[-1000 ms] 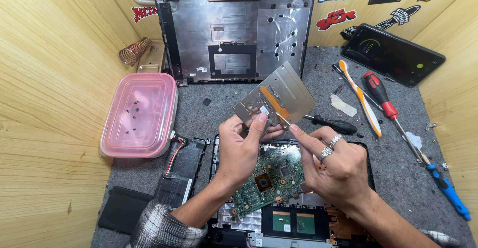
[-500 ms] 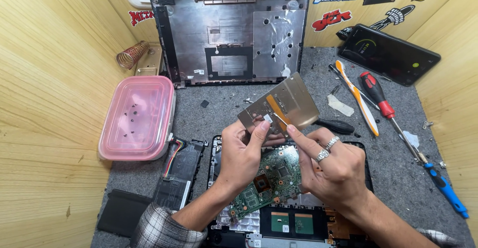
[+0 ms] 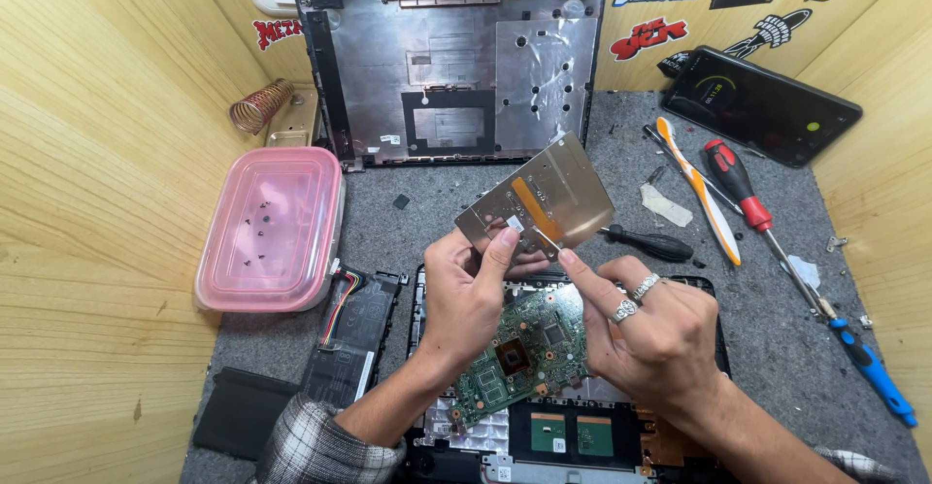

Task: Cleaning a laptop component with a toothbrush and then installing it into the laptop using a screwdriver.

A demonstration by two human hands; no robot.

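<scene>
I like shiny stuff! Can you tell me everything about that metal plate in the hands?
The metal plate is thin, flat, silvery and roughly rectangular, with an orange strip across its middle and small holes near the lower edge. It is held up tilted above the green circuit board. The left hand pinches its lower edge, and the right hand touches that edge with a fingertip.

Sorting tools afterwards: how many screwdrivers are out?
3: black-handled screwdriver beside the metal plate, red-handled screwdriver right of it, blue-handled screwdriver far right. More may be hidden.
</scene>
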